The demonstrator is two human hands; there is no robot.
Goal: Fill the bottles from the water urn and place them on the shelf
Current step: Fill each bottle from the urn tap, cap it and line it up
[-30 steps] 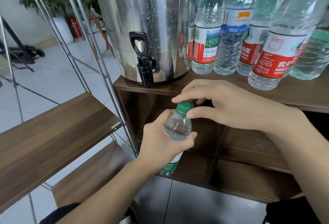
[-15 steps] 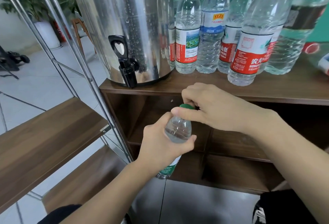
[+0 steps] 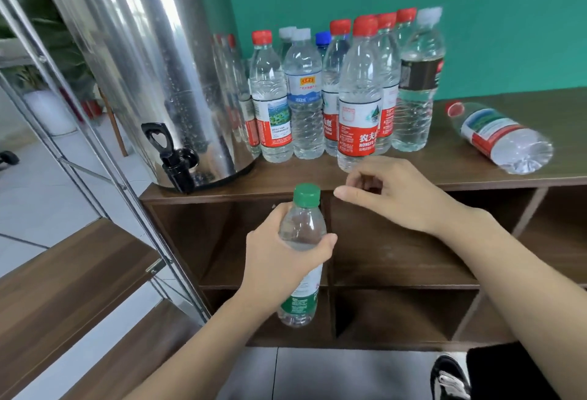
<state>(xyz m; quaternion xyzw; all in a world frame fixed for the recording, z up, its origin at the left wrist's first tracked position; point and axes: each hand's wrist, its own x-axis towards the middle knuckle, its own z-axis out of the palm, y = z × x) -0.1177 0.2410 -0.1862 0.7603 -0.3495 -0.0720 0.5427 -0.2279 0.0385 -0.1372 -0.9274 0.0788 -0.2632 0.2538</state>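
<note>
Held bottle: a small clear plastic bottle with a green screw cap (image 3: 302,253), upright, below and in front of the tall polished steel water urn (image 3: 149,60); its green and white label is too small to read.
Left hand: the left hand (image 3: 282,260) wraps fingers and thumb round the bottle's upper body, covering part of the label.
Right hand: the right hand (image 3: 394,193) hangs just right of the cap, not touching it, fingers loosely curled, thumb and forefinger apart, holding nothing.
Urn: stands on the dark wooden cabinet top (image 3: 317,177); its black tap (image 3: 171,158) juts over the front edge. The urn's top is cut off.
Standing bottles: a cluster of clear capped bottles (image 3: 333,88) right of the urn, mostly red-capped. The front one's red label reads "NONGFU" with Chinese characters, possibly more, blurred.
Fallen bottle: a red-capped bottle (image 3: 498,136) lies on its side, well right of the urn.
Shelf: a brown wooden shelf on a metal frame (image 3: 63,275), left of the urn and lower.
</note>
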